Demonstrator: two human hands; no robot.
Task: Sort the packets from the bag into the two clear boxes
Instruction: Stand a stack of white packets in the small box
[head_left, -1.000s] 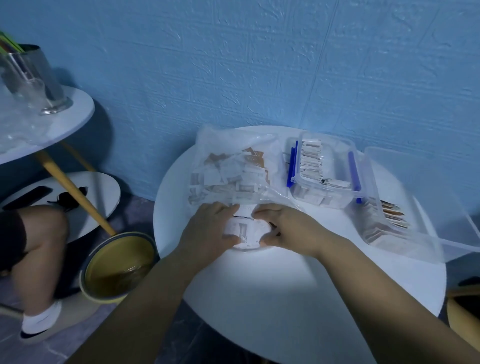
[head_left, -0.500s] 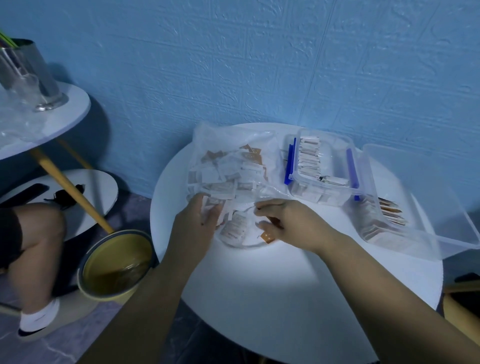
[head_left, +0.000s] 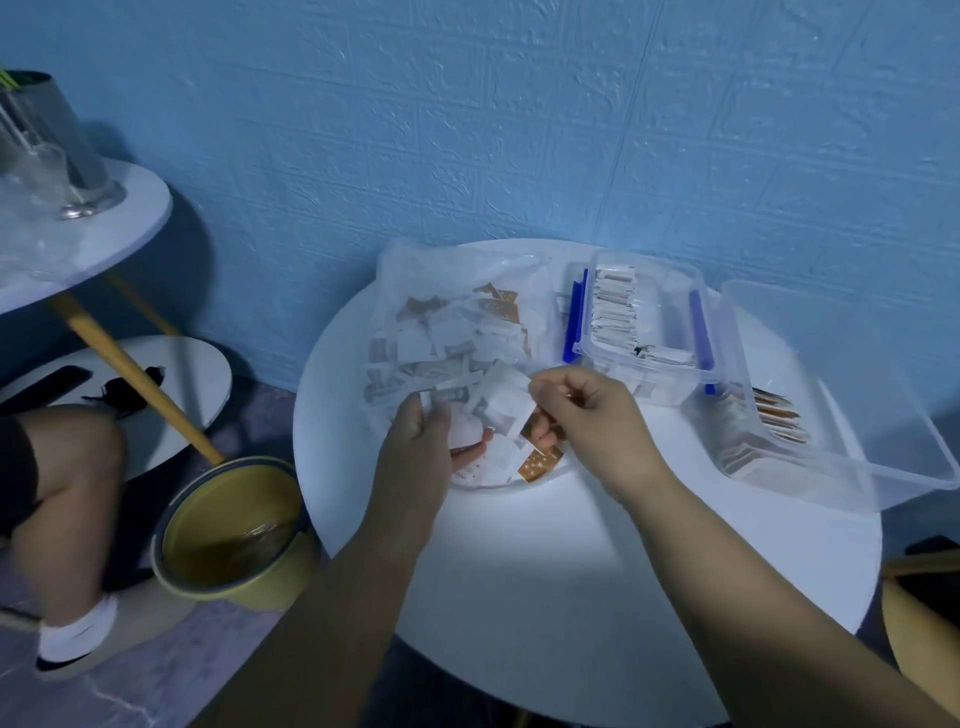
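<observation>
As the packets (head_left: 503, 410) appear light, thin and slippery, edges are best pinched; some are pinched by the right hand (head_left: 589, 415) and gripped by the left hand (head_left: 415, 441) at the bag (head_left: 457, 280).

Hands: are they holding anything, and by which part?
Left hand grips a few white packets by their left ends; right hand pinches a single packet by its upper corner.

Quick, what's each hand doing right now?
Left hand: grips white packets.
Right hand: pinches a white packet, with a brown packet in its curled fingers.
</observation>
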